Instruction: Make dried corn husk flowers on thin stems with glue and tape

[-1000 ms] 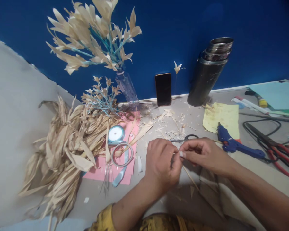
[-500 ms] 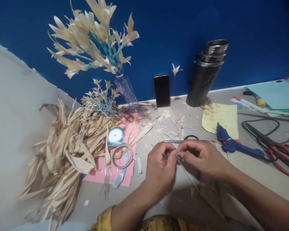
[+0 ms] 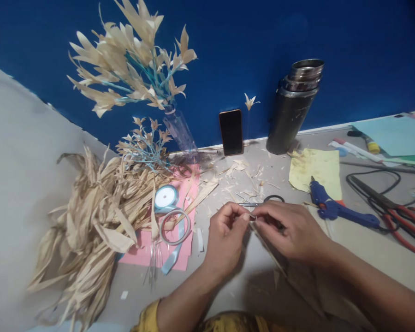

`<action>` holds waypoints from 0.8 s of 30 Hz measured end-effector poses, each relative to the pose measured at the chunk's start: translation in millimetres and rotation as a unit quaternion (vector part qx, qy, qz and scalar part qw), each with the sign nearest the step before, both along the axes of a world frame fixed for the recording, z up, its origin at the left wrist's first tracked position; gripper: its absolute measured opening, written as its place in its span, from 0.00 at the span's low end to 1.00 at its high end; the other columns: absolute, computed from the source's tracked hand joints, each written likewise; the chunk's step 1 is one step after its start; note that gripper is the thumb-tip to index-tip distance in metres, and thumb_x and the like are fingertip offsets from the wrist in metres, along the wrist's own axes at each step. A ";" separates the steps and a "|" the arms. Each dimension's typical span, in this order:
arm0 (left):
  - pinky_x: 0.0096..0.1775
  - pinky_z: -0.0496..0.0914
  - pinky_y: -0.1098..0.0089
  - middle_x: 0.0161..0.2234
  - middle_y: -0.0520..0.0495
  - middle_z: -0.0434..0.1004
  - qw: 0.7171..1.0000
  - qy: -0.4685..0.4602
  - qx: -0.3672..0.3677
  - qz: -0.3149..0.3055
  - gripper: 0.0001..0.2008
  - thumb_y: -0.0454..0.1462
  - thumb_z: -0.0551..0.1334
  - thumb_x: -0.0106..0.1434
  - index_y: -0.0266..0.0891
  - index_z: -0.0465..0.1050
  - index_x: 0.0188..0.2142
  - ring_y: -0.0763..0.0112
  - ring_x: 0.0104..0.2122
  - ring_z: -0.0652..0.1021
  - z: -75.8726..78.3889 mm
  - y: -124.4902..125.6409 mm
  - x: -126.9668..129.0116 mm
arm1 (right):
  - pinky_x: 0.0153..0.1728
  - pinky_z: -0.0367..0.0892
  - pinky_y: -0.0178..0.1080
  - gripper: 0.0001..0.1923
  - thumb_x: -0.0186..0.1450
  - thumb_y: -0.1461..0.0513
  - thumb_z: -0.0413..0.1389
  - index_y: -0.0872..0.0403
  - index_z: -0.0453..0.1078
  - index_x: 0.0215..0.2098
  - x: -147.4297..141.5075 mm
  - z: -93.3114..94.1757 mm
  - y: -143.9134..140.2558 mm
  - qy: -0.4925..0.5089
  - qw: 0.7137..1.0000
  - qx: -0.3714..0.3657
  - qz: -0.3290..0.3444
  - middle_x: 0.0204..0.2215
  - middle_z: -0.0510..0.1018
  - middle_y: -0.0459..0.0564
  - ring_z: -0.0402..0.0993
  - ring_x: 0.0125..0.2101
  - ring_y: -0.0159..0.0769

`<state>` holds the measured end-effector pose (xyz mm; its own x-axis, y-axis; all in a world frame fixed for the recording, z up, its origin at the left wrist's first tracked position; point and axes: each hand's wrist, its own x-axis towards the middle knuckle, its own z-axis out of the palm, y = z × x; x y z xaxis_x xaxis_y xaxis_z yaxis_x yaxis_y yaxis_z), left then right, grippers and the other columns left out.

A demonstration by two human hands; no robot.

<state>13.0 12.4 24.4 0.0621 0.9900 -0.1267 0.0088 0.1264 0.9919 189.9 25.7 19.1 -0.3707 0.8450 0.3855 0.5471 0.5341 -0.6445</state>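
Observation:
My left hand [image 3: 228, 237] and my right hand [image 3: 287, 228] meet above the table, thumbs and fingertips pinched together. Between them is a small, pale, curved strip [image 3: 252, 217], mostly hidden by the fingers; its kind is hard to make out. A thin, straight, straw-coloured line runs from under the fingertips toward the lower right, and I cannot tell whether it is held. Just beyond my hands lie scissors [image 3: 274, 198] with dark handle loops. Scattered husk scraps [image 3: 240, 167] cover the table behind them.
To the left are dried corn husks [image 3: 86, 207], a ribbon spool [image 3: 165, 197], a grey ring [image 3: 163, 226] and pink paper [image 3: 138, 253]. Husk flowers [image 3: 124, 60], a phone [image 3: 231, 133] and a flask [image 3: 290, 115] stand behind. A blue glue gun [image 3: 342, 214] and red-handled cutters [image 3: 397, 212] lie right.
My fingers have shifted slightly, with the left thumb tip now pressed closer over the small strip, which shows as a curve. The view has moved a little; the other objects stay put.

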 end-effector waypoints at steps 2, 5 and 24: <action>0.35 0.65 0.70 0.29 0.49 0.75 1.000 0.002 -0.005 0.003 0.08 0.41 0.64 0.64 0.38 0.74 0.32 0.70 0.30 0.71 -0.5 0.3 0.4 | 0.28 0.63 0.35 0.09 0.68 0.65 0.53 0.53 0.77 0.36 -0.6 -3.1 -0.4 0.013 0.999 0.040 -0.026 0.26 0.81 0.47 0.75 0.25 0.33; 0.33 0.64 0.70 0.27 0.50 0.74 1.000 0.014 -0.013 0.015 0.07 0.39 0.65 0.61 0.38 0.75 0.31 0.71 0.28 0.71 -0.3 0.9 1.9 | 0.27 0.62 0.34 0.09 0.68 0.66 0.54 0.54 0.76 0.32 -1.5 -5.7 -0.2 0.011 0.993 0.082 -0.082 0.22 0.78 0.45 0.73 0.22 0.31; 0.32 0.67 0.70 0.28 0.46 0.80 1.000 -0.007 -0.017 0.001 0.05 0.37 0.66 0.58 0.39 0.80 0.31 0.70 0.27 0.73 4.7 -0.6 3.8 | 0.27 0.62 0.36 0.10 0.67 0.60 0.55 0.51 0.74 0.28 -2.4 -1.3 1.1 0.075 0.990 -0.071 -0.100 0.21 0.76 0.45 0.69 0.22 0.33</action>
